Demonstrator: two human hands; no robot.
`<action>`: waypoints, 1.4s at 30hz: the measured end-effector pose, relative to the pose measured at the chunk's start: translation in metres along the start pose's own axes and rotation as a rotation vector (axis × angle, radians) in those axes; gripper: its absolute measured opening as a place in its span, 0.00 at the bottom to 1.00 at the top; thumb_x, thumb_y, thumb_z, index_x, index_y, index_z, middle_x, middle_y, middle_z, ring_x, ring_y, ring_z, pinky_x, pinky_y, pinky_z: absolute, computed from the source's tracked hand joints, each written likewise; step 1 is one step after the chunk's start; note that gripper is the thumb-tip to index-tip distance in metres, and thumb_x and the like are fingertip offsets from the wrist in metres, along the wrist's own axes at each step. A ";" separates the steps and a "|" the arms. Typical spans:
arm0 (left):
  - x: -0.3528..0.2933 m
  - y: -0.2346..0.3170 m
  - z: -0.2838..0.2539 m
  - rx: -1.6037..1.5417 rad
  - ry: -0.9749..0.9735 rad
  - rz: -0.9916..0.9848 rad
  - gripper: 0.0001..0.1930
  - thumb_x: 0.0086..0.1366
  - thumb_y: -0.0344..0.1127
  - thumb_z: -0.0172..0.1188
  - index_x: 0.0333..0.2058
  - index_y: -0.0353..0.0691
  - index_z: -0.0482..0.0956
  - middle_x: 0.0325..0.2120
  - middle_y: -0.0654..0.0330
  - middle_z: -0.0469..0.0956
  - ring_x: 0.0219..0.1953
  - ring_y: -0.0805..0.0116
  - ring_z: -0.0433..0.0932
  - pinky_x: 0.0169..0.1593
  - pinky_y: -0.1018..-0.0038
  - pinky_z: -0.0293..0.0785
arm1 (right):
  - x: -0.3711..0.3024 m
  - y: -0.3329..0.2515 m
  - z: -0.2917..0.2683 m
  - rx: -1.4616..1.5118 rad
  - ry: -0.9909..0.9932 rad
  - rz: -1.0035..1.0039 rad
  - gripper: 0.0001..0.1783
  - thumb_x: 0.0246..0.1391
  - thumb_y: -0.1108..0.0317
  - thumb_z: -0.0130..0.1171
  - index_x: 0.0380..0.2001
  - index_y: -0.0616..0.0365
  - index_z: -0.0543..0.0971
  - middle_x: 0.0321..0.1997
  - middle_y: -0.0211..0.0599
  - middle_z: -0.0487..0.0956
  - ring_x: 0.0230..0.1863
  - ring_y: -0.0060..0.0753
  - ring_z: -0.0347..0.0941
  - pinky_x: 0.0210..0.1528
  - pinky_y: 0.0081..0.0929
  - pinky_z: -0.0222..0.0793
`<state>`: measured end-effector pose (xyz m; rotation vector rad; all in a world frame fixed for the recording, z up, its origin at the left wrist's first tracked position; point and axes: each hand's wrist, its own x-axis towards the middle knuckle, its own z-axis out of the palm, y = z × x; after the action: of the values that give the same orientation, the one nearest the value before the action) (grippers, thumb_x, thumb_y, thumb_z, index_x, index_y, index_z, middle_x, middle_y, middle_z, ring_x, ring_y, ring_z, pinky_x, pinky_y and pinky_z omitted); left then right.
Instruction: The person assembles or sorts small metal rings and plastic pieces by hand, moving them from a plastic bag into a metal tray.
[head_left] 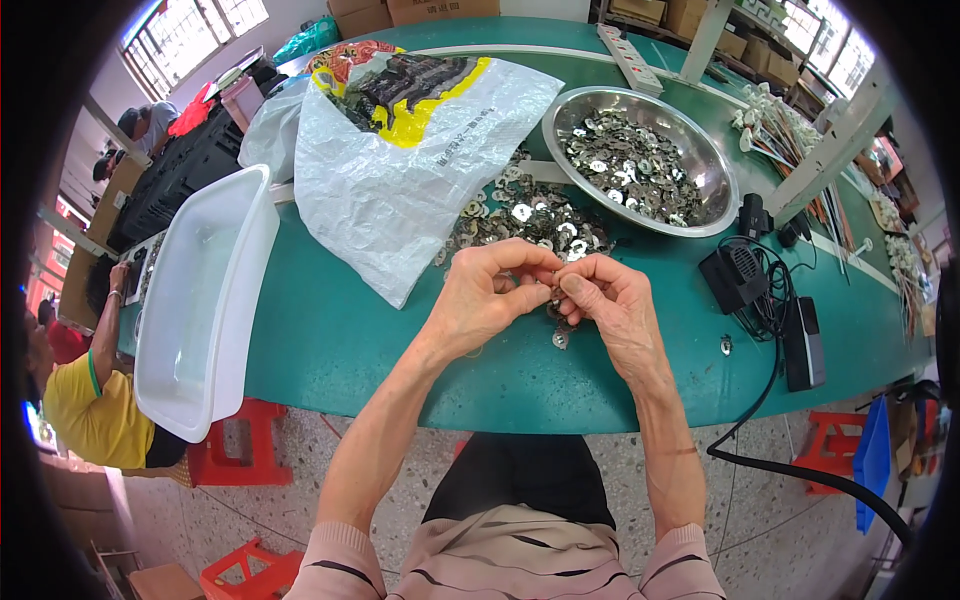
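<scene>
Fingertips of my left hand [487, 297] and right hand [607, 303] pinch narrowly together on a small metal washer [553, 293], just in front of the loose washer pile [530, 222], which could, I judge, slip and drop among them if my pinch loosens.

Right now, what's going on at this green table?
A person's left hand and right hand meet over the green table, pinching small metal washers between the fingers. A loose pile of washers lies just beyond, beside a steel bowl holding more. A white tub overhangs the table's left edge.
</scene>
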<state>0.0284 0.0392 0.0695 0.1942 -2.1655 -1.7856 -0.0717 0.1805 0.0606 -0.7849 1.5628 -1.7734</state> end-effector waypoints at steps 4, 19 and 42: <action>0.001 -0.001 0.001 -0.074 0.016 0.004 0.10 0.55 0.23 0.57 0.37 0.31 0.77 0.31 0.61 0.77 0.32 0.79 0.74 0.35 0.84 0.72 | 0.000 0.002 -0.001 -0.026 0.023 -0.036 0.08 0.53 0.68 0.56 0.30 0.62 0.77 0.24 0.27 0.75 0.24 0.14 0.68 0.27 0.13 0.65; 0.001 -0.010 0.003 -0.148 0.027 0.041 0.12 0.52 0.20 0.60 0.38 0.32 0.77 0.26 0.65 0.73 0.27 0.81 0.70 0.31 0.85 0.68 | -0.003 -0.001 0.003 0.033 -0.006 -0.081 0.07 0.48 0.78 0.57 0.33 0.64 0.77 0.28 0.31 0.78 0.29 0.18 0.73 0.32 0.16 0.70; 0.004 -0.016 -0.019 -0.841 0.054 -0.274 0.05 0.60 0.29 0.54 0.35 0.35 0.74 0.33 0.55 0.76 0.29 0.72 0.76 0.30 0.80 0.74 | -0.005 0.000 -0.001 -0.482 -0.060 -0.020 0.05 0.37 0.74 0.62 0.21 0.63 0.77 0.18 0.32 0.74 0.20 0.21 0.70 0.22 0.22 0.62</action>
<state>0.0296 0.0168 0.0581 0.3298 -1.2271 -2.6255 -0.0698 0.1852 0.0606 -1.0667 1.9756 -1.3810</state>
